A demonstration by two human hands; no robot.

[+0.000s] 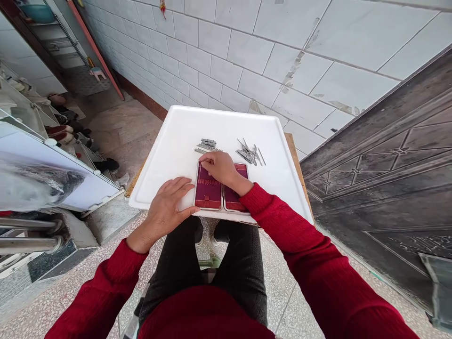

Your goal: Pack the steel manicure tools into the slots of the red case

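A manicure case (209, 194) lies open on a white board, its two halves lined in dark red with a row of stitched loops. My right hand (222, 168) is over the case, thumb and fingers pinched together at the upper edge of the left half; whatever is between the fingertips is hidden. Flat beside the case rests my left hand (168, 205), fingers stretched out and the thumb at the case's lower left corner. Several metal nail clippers (208, 142) lie just beyond my right hand. Further right is a loose pile of slim metal manicure tools (248, 153).
The white board (169, 136) has a raised rim and sits on a wooden surface (294, 147). Beyond it rises a tiled wall (215, 42). A dark panelled door (374, 155) stands close on the right, a shoe rack (38, 113) on the left.
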